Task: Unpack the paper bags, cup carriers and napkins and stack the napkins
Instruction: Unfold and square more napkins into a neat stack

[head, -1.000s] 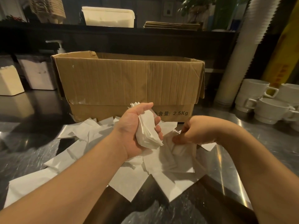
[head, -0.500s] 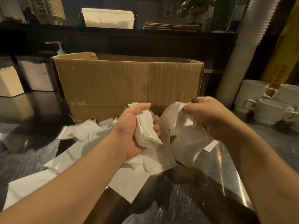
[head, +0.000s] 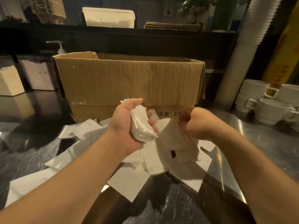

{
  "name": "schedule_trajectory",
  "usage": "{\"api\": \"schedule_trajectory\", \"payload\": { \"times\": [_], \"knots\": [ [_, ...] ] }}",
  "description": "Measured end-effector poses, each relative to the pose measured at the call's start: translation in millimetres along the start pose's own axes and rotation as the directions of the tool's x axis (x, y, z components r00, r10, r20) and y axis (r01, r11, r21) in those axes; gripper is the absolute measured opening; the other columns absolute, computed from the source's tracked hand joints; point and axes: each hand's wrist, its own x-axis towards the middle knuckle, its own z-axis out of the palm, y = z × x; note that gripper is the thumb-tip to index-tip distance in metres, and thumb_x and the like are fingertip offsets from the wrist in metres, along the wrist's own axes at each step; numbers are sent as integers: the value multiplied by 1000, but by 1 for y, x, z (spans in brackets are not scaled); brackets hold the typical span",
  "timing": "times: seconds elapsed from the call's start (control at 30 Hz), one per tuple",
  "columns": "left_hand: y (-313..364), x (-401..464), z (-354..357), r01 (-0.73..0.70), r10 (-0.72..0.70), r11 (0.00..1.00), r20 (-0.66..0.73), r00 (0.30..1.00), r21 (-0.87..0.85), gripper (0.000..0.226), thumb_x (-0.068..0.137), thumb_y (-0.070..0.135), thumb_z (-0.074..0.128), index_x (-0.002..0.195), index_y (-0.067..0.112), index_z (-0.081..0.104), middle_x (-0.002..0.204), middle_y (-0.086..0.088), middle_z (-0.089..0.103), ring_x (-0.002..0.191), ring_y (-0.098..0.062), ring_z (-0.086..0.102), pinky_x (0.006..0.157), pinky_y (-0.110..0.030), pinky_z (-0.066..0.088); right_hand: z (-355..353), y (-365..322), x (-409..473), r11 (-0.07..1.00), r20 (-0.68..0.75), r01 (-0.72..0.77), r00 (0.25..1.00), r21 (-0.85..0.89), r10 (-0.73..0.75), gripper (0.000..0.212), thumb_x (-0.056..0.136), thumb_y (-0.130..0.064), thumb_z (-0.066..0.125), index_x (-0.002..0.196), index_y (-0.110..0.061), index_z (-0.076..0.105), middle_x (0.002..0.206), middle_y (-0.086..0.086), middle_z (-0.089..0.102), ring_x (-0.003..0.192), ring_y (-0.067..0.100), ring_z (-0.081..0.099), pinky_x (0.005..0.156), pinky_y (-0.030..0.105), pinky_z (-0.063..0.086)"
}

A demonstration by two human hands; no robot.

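My left hand (head: 127,126) grips a thick bundle of white napkins (head: 140,125), palm turned up, in front of the open cardboard box (head: 129,81). My right hand (head: 194,123) is curled just to the right of it and pinches a loose white napkin (head: 176,143) that hangs down from the fingers, blurred by motion. More loose napkins (head: 84,131) lie scattered flat on the steel counter (head: 267,143) under and around both hands.
White stacked cups (head: 254,94) stand at the right beside a tall sleeve of paper cups (head: 239,62). White holders (head: 9,81) sit at the left. A dark shelf behind the box carries a white tub (head: 110,17) and flat brown paper goods (head: 171,26).
My right hand took a napkin off the pile, raised it beside the bundle, and now draws it down and back toward me. The left hand kept holding the bundle still.
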Motion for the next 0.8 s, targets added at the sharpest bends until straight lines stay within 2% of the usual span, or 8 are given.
{"api": "schedule_trajectory", "payload": {
  "times": [0.13,0.27,0.33,0.37,0.43,0.57,0.7,0.8],
  "knots": [
    [0,-1,0,11,-11,1000,2,1000,-2,32,84,30,67,107,13,52,83,-5,60,63,-21,51,66,-33,46,-8,-3,-7,995,104,85,991,45,-89,27,92,-18,70,118,-22,65,111,-2,66,99,17,62,87,32,57],
    [0,-1,0,13,-13,1000,-2,1000,26,29,86,31,66,105,12,54,82,-5,61,62,-22,52,67,-33,46,-10,-8,-18,965,382,218,912,-145,-148,80,69,-51,88,137,-41,47,132,-8,46,123,18,47,107,41,51],
    [-1,-2,1,12,-12,999,-2,1000,30,29,86,31,66,104,12,54,81,-5,61,63,-21,52,67,-32,46,-6,-12,-23,955,463,202,883,-217,-82,66,69,-49,89,123,-42,51,117,-11,50,121,18,48,111,41,47],
    [-1,-2,1,13,-13,999,0,1000,32,29,85,31,66,104,13,54,81,-5,61,63,-21,52,67,-32,46,-4,-12,-23,941,454,207,889,-268,-67,62,72,-48,87,122,-44,51,109,-15,48,118,16,46,114,43,42],
    [-1,-1,1,14,-14,999,0,1000,34,28,84,30,67,102,12,55,82,-5,61,63,-22,52,67,-32,46,-2,-10,-21,898,371,240,924,-369,-94,71,81,-45,81,141,-41,44,112,-16,41,122,18,35,121,49,29],
    [-2,-1,1,12,-13,999,8,1000,40,32,79,29,68,102,13,54,81,-5,61,63,-21,51,68,-32,46,-1,-6,-12,919,203,259,958,-296,-204,50,100,-34,59,145,-49,44,158,-6,24,150,30,15,125,58,11],
    [-3,-1,0,16,-17,999,5,1000,47,34,74,28,70,101,12,56,81,-5,62,64,-21,52,69,-34,46,0,-1,-1,947,117,278,958,-162,-261,31,105,-27,52,124,-48,65,143,-11,48,138,26,37,118,56,31],
    [-3,-1,0,20,-20,999,2,1000,48,35,72,28,71,100,12,57,82,-5,62,64,-21,53,68,-34,47,-4,-2,-3,948,92,295,954,-122,-285,29,105,-21,54,120,-41,69,130,-11,60,122,22,54,103,38,50]
  ]
}}
